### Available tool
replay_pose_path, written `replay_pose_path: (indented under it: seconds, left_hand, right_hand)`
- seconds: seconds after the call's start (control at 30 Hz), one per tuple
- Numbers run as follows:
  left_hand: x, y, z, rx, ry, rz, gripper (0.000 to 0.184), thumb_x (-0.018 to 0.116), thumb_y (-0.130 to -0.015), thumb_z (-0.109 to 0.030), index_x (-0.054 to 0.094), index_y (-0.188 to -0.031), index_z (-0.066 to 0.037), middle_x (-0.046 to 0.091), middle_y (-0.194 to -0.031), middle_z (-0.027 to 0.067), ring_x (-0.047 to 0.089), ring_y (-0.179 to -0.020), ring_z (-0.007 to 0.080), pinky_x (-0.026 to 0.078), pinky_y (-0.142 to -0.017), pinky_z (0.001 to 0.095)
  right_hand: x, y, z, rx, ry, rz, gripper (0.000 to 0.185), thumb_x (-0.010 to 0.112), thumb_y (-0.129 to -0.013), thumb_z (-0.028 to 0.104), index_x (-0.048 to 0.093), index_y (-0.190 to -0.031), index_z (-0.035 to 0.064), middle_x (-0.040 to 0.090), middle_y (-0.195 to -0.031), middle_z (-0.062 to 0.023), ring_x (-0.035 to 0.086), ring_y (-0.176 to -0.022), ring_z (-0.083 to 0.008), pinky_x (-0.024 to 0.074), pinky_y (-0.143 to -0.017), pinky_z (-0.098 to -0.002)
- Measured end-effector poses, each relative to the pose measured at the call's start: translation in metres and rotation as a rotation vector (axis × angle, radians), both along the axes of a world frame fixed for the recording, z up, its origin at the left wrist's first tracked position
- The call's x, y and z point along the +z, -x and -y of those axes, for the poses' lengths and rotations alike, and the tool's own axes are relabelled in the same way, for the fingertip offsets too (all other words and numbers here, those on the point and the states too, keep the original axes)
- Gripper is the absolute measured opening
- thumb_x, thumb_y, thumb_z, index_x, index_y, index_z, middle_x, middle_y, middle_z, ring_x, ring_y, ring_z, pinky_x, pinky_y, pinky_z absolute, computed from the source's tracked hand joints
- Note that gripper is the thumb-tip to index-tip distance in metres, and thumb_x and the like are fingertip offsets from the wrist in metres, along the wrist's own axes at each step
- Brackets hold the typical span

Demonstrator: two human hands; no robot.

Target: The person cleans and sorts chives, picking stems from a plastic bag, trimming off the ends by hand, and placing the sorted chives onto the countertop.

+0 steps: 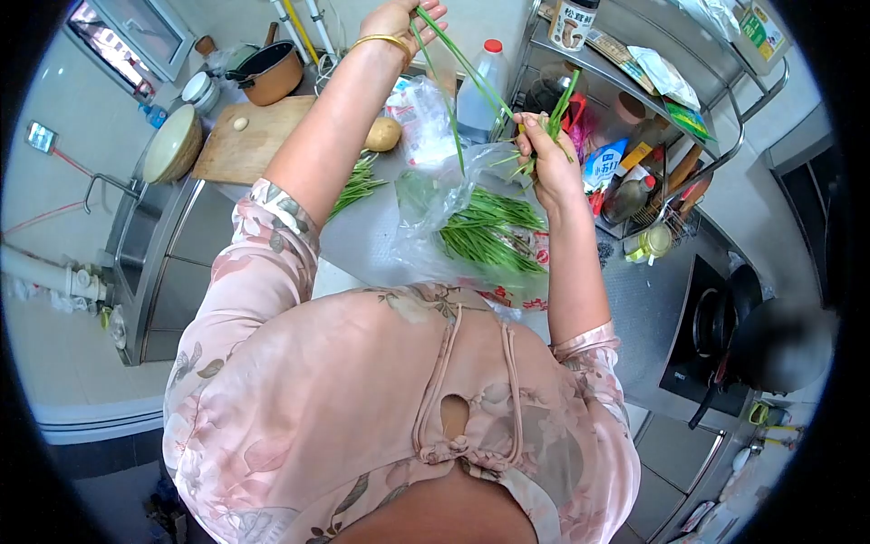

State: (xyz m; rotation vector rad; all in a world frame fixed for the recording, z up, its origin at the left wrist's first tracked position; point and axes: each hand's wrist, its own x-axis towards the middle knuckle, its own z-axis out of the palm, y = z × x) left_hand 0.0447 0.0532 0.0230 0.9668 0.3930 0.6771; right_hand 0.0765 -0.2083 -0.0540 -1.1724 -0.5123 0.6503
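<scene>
My left hand (412,23), raised at the top of the view, has its fingers closed on the ends of long green stalks (467,68). The stalks stretch down to the right, and one hangs toward the counter. My right hand (548,150) grips a small bunch of green stalks (564,100) in front of the shelf. Below the hands a clear plastic bag (419,213) lies open on the counter with a large pile of green stalks (489,227) in it. Another small pile of stalks (361,186) lies beside my left forearm, near a potato (383,134).
On the left are a wooden cutting board (222,156), a brown pot (274,77), a bowl (174,145) and a sink (136,227). A clear jug (483,91) stands behind the bag. At the right are a metal rack (725,154) with bottles and a stove (680,367) with a pan.
</scene>
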Motion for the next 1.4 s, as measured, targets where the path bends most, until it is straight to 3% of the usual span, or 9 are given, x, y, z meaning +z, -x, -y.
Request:
replay_pose_path:
  seconds: [0.23,0.43,0.53,0.67,0.73,0.93,1.07,1.23,1.4]
  left_hand:
    - [-0.001,-0.002,0.000,-0.002,-0.006,-0.007,0.025,0.038,-0.091,-0.013,0.040,-0.108,0.005,0.052,-0.109,0.0175,0.056,-0.098,0.0279,0.052,-0.078,0.0401]
    - [-0.004,0.001,0.002,-0.016,0.023,-0.013,0.024,0.038,-0.091,-0.013,0.041,-0.107,0.005,0.053,-0.107,0.0171,0.057,-0.096,0.0275,0.052,-0.078,0.0405]
    - [-0.012,0.001,-0.006,0.016,0.041,-0.016,0.024,0.038,-0.091,-0.013,0.041,-0.106,0.005,0.053,-0.106,0.0170,0.058,-0.093,0.0269,0.053,-0.077,0.0401]
    - [-0.037,0.011,-0.041,0.044,0.116,-0.035,0.022,0.039,-0.091,-0.013,0.044,-0.103,0.005,0.055,-0.102,0.0163,0.058,-0.092,0.0256,0.052,-0.077,0.0381]
    - [-0.049,0.031,-0.066,0.059,0.177,-0.026,0.022,0.039,-0.091,-0.014,0.046,-0.101,0.004,0.056,-0.101,0.0155,0.059,-0.091,0.0249,0.051,-0.078,0.0371]
    - [-0.081,0.127,-0.109,0.158,-0.507,-0.490,0.017,0.051,-0.085,-0.014,0.057,-0.080,0.001,0.060,-0.072,0.0052,0.053,-0.058,0.0102,0.044,-0.053,0.0220]
    - [-0.140,0.178,-0.125,0.082,-1.196,-1.139,0.019,0.054,-0.077,-0.018,0.061,-0.085,-0.002,0.061,-0.073,0.0092,0.057,-0.064,0.0164,0.046,-0.062,0.0300]
    - [-0.208,0.196,-0.129,0.029,-1.322,-1.321,0.025,0.056,-0.075,-0.025,0.064,-0.094,-0.012,0.062,-0.088,0.0135,0.058,-0.087,0.0305,0.044,-0.078,0.0367]
    - [-0.213,0.185,-0.102,-0.006,-1.351,-1.506,0.035,0.058,-0.074,-0.028,0.059,-0.107,-0.017,0.057,-0.107,0.0108,0.053,-0.100,0.0281,0.040,-0.087,0.0387]
  right_hand:
    - [-0.002,0.007,-0.010,0.078,0.027,-0.006,0.014,0.061,-0.080,0.021,0.054,-0.083,0.0090,0.044,-0.062,0.0043,0.039,-0.054,-0.0051,0.0300,-0.048,-0.0192]
    - [-0.003,0.006,-0.021,0.117,0.075,0.047,0.016,0.056,-0.082,0.021,0.056,-0.083,0.0049,0.044,-0.062,0.0036,0.039,-0.054,-0.0051,0.0301,-0.048,-0.0186]
    - [-0.006,0.012,-0.025,0.009,-0.062,0.109,0.012,0.059,-0.079,0.017,0.056,-0.077,0.0063,0.045,-0.061,0.0030,0.040,-0.053,-0.0056,0.0308,-0.049,-0.0200]
    - [-0.008,0.024,-0.017,-0.330,-0.054,0.724,0.012,0.058,-0.081,0.015,0.056,-0.079,0.0035,0.052,-0.068,0.0006,0.047,-0.062,-0.0082,0.0380,-0.057,-0.0211]
    - [-0.002,0.034,-0.004,-0.339,-0.038,0.515,0.012,0.056,-0.083,0.015,0.056,-0.079,0.0033,0.052,-0.069,0.0010,0.047,-0.064,-0.0072,0.0376,-0.058,-0.0206]
    - [-0.012,0.040,0.071,-0.043,0.312,0.349,0.016,0.053,-0.084,0.018,0.056,-0.083,0.0027,0.047,-0.061,0.0028,0.041,-0.053,-0.0043,0.0314,-0.048,-0.0188]
    - [-0.068,0.029,0.099,0.109,0.540,0.307,0.017,0.053,-0.084,0.017,0.058,-0.090,0.0028,0.047,-0.058,0.0027,0.042,-0.051,-0.0050,0.0322,-0.046,-0.0201]
    - [-0.123,0.029,0.118,0.109,0.715,0.239,0.017,0.050,-0.084,0.014,0.058,-0.095,0.0042,0.053,-0.061,-0.0026,0.047,-0.052,-0.0107,0.0376,-0.048,-0.0248]
    - [-0.161,0.021,0.110,0.068,0.983,0.523,0.019,0.051,-0.079,0.012,0.058,-0.094,0.0037,0.059,-0.074,-0.0182,0.058,-0.070,-0.0300,0.0441,-0.061,-0.0382]
